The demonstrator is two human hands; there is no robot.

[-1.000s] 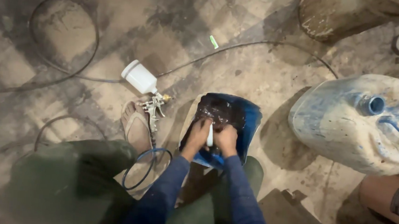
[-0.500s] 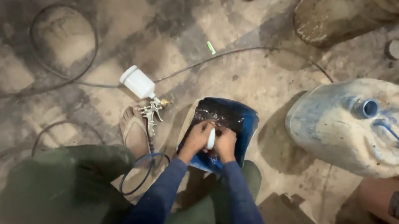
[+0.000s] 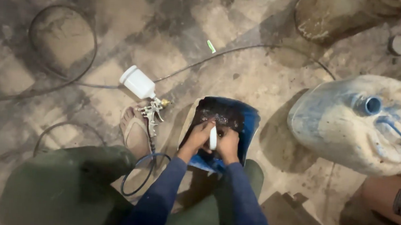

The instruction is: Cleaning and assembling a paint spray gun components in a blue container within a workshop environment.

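A small white object (image 3: 213,138) is gripped between the left hand (image 3: 199,134) and right hand (image 3: 228,144), unmoved since a second ago, over the blue container (image 3: 250,125).

Dusty, stained concrete floor (image 3: 267,79) in dim light; dark hoses (image 3: 63,78) looping at nine o'clock, a grimy pale jerrycan (image 3: 347,135) lying at three o'clock.

Both hands (image 3: 213,140) grip small white piece (image 3: 213,138) over blue container (image 3: 250,125), spray gun (image 3: 146,100) beside.

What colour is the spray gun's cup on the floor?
White; the spray gun's cup shows best in the head view.
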